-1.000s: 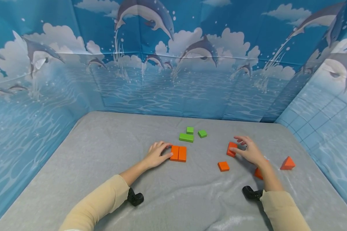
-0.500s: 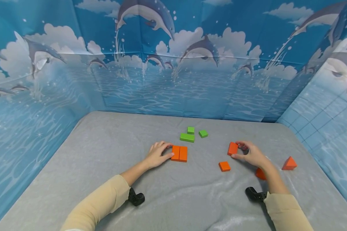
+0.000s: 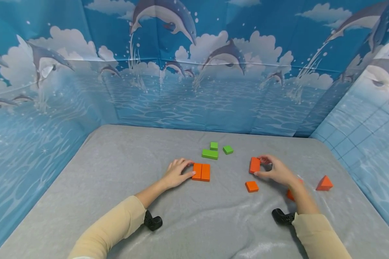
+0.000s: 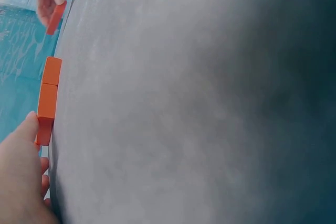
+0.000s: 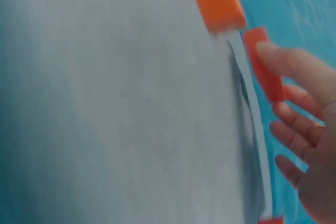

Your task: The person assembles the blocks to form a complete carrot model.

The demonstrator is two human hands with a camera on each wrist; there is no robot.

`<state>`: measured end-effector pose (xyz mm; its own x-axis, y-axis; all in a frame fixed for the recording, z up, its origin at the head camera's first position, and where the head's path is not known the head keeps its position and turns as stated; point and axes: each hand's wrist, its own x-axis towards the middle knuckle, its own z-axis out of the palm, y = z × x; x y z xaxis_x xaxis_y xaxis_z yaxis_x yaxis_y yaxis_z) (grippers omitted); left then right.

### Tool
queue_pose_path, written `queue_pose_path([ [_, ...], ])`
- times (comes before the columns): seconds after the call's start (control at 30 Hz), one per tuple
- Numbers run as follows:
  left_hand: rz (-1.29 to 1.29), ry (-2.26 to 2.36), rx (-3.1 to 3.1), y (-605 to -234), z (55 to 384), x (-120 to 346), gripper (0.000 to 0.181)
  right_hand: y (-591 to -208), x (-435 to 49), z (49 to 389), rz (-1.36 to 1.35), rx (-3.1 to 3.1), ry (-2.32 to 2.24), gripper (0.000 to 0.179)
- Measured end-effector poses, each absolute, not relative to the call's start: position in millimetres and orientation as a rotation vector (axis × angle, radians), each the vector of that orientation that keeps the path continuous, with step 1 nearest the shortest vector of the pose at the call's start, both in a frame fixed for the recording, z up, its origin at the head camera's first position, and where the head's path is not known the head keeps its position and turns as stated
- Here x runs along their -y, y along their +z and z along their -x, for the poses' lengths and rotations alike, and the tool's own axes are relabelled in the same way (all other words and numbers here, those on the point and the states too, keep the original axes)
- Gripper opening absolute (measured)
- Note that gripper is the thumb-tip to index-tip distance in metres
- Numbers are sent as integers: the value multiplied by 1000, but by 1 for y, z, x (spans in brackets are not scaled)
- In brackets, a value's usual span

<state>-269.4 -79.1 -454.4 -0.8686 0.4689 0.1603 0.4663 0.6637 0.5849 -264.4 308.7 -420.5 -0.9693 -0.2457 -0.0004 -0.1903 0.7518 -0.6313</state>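
Two flat orange rectangular blocks (image 3: 205, 172) lie side by side on the grey cloth. At the left one, my left hand (image 3: 176, 174) has its thumb by the near end and its index finger by the far end, pinching it. A red-orange rectangular block (image 3: 254, 165) is pinched between the thumb and fingers of my right hand (image 3: 276, 170), to the right of the pair. The right wrist view shows the thumb laid on this block (image 5: 266, 72), with the other fingers loosely bent below it.
A small orange square block (image 3: 251, 186) lies in front of the right hand. Another orange block (image 3: 290, 194) is partly hidden by the right forearm, and an orange triangular block (image 3: 324, 183) sits farther right. Green blocks (image 3: 210, 154) lie behind the pair, before a dolphin-print curtain (image 3: 181, 97).
My right hand has closed its fingers on the red-orange block and shifted it slightly left toward the pair. The left hand stays at the orange pair.
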Motion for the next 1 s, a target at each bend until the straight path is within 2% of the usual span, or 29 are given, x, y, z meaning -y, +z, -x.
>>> queue_pose_path([
  [0.23,-814,1019,-2867,-453,269,79,44,-414,-263,267,584,-2778,-1151,64],
  [0.53,-821,999,-2880,-455,270,79,44,-417,-210,263,697,-2702,-1144,60],
  [1.0,-839,1007,-2884,-458,271,79,44,-429,-182,262,709,-2682,-1151,59],
])
